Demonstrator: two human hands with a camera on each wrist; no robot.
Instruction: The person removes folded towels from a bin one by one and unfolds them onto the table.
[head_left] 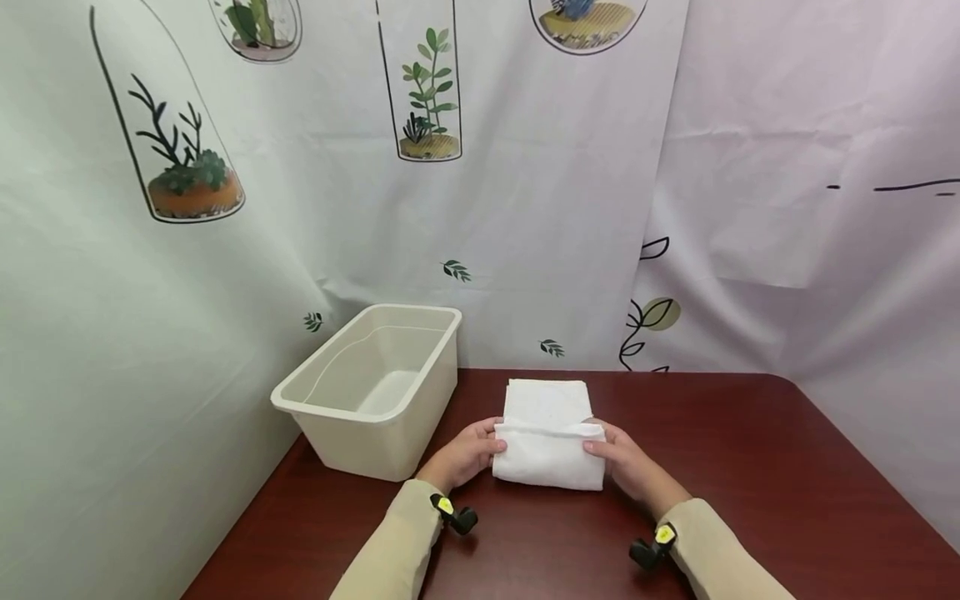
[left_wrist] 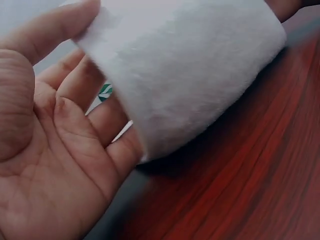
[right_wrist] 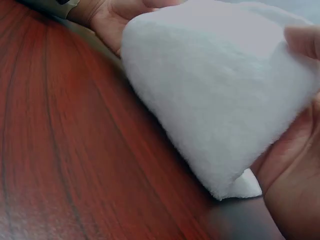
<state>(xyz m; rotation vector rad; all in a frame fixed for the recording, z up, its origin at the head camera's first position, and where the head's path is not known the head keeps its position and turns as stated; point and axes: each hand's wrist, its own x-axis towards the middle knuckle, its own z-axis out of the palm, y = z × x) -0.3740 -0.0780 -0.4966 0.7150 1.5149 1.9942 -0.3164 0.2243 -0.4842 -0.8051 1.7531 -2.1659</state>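
Observation:
A white, fluffy towel [head_left: 549, 457] lies folded on the dark red table, its near part turned up over a flatter part that reaches toward the wall. My left hand [head_left: 470, 452] pinches the left edge of the turned-up part, thumb on top and fingers behind, as the left wrist view of the towel [left_wrist: 185, 70] shows. On the opposite side my right hand [head_left: 626, 462] grips the right edge, its thumb on the near face. In the right wrist view the towel [right_wrist: 200, 90] bulges between both hands, and a thin white corner pokes out below the right fingers.
A cream plastic tub [head_left: 420, 404] stands at the table's left, close to the left forearm. The wood-grain table [head_left: 750, 467] stretches away to the right. Behind it hangs a white curtain [head_left: 525, 233] printed with plants. Each sleeve carries a small black wrist camera [head_left: 459, 517].

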